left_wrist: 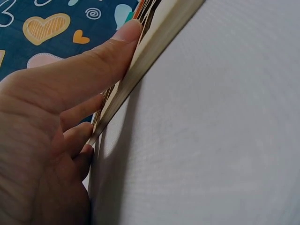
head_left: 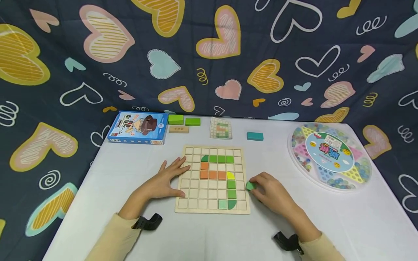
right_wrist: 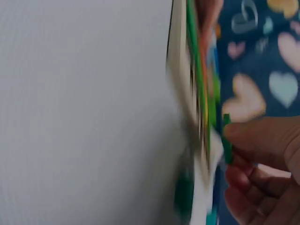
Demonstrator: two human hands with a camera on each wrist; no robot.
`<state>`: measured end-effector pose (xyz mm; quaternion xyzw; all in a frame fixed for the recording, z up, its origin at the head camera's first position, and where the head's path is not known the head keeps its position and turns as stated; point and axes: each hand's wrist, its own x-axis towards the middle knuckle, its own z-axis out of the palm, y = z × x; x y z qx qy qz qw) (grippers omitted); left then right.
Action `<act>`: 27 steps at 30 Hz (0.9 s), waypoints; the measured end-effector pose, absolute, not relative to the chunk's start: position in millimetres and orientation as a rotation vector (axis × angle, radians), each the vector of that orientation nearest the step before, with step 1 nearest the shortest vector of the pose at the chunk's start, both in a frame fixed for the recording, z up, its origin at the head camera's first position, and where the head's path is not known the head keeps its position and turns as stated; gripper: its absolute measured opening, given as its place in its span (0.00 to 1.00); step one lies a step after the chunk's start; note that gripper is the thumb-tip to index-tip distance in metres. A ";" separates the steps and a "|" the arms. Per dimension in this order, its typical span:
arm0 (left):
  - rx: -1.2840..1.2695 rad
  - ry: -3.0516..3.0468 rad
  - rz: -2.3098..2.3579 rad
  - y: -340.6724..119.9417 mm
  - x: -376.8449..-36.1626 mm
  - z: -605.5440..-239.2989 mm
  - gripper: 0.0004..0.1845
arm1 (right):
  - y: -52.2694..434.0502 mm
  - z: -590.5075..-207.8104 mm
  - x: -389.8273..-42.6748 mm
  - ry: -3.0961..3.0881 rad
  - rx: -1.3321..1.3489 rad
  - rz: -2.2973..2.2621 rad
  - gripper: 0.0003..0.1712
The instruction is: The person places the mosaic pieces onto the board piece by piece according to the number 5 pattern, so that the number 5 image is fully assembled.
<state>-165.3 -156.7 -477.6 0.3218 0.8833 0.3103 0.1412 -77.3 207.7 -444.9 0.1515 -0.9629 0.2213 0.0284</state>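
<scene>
A square wooden grid board (head_left: 192,194) lies on the white table, with green, orange and yellow tiles set in a winding line. My left hand (head_left: 164,181) spreads along its left side, fingertips and thumb (left_wrist: 126,33) resting on the edge. Just off the board's right edge, my right hand (head_left: 271,190) pinches a small green tile (right_wrist: 227,138) between thumb and fingers. Below that hand in the right wrist view is a blurred green piece (right_wrist: 183,192). Behind the board lies a small pattern card (head_left: 220,128) picturing a similar line of tiles.
At the back left lie a blue box (head_left: 138,127), bright green tile stacks (head_left: 192,121) and a wooden stack (head_left: 178,129). A teal stack (head_left: 255,136) sits behind the board's right corner. A round board-game case (head_left: 330,156) with marbles occupies the right. A heart-patterned cloth (head_left: 196,65) hangs behind.
</scene>
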 end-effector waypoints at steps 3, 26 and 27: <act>0.927 2.552 0.891 -155.2 -166.5 -477.5 0.53 | 183.6 -441.2 -73.1 -2.933 0.679 0.756 0.14; 0.926 2.556 0.891 -155.4 -166.7 -476.2 0.53 | 132.9 -444.8 -68.4 -2.954 0.935 0.751 0.21; 0.928 2.554 0.892 -155.6 -166.3 -476.5 0.53 | 140.1 -443.5 -66.5 -2.958 0.887 0.779 0.22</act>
